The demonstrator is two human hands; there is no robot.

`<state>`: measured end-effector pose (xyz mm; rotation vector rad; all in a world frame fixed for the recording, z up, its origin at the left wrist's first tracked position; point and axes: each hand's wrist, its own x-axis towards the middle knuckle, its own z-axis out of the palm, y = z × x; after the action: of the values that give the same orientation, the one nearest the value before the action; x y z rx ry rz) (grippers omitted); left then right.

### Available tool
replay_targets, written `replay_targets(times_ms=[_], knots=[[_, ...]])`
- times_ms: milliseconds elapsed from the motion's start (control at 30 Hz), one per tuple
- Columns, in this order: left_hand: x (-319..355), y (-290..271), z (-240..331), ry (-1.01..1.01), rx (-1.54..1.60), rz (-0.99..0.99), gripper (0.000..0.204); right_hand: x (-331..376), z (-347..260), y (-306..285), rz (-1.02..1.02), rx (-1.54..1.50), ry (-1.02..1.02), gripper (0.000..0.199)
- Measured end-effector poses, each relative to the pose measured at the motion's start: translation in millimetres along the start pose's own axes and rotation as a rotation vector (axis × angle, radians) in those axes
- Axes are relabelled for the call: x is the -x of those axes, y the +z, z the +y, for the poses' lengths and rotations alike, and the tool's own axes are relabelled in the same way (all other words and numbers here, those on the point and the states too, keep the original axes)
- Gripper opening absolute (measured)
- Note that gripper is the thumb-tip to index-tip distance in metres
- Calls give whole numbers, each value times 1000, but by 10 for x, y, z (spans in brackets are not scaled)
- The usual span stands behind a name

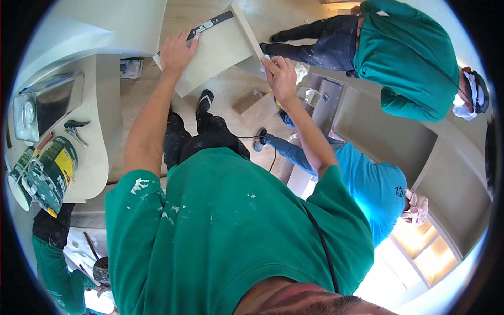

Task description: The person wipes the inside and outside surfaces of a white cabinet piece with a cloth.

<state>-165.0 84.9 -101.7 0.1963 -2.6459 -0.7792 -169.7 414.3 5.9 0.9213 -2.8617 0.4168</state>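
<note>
A cream-coloured drawer (215,55) is held out in front of me, tilted, with a dark metal runner (210,24) along its far left side. My left hand (177,52) is closed on the drawer's left side, its fingers by the lower part of the runner. At the right end of the drawer is a raised panel (247,30). My right hand (282,77) is closed at that panel's near end, its fingertips pinching a small white crumpled cloth (265,61) against the edge. The fingers partly hide the cloth.
On the left, a curved counter (97,163) bears a green bucket (55,165), pliers (77,131) and a clear-wrapped package (47,107). A cardboard box (249,101) lies on the floor. Co-workers in green (409,58) and blue (367,178) are beside shelving (388,118) on the right; another (58,262) is lower left.
</note>
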Motion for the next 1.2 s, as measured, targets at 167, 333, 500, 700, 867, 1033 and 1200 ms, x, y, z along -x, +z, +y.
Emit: replay_targets(times_ms=[167,333,500,700,867,1033,1200], knots=[[-2,11,-14,-55,-79,-109,37,59,90,-26,-28,6,-63,26],[3,44,-54,-22,-6,-29,37,-121,76,68,0,5,-65,26],[0,35,-23,-41,-7,-34,37,14,97,4,-16,23,-61,24],[9,56,-74,-15,-8,-17,37,24,41,-48,-25,24,-34,22],[8,82,-50,-36,5,-27,37,-135,25,19,1,27,-71,21],[-11,54,-67,-13,0,-27,38,-34,19,38,1,-26,-69,19],[-45,91,-82,-13,19,-16,37,-186,58,176,55,-56,-49,14]])
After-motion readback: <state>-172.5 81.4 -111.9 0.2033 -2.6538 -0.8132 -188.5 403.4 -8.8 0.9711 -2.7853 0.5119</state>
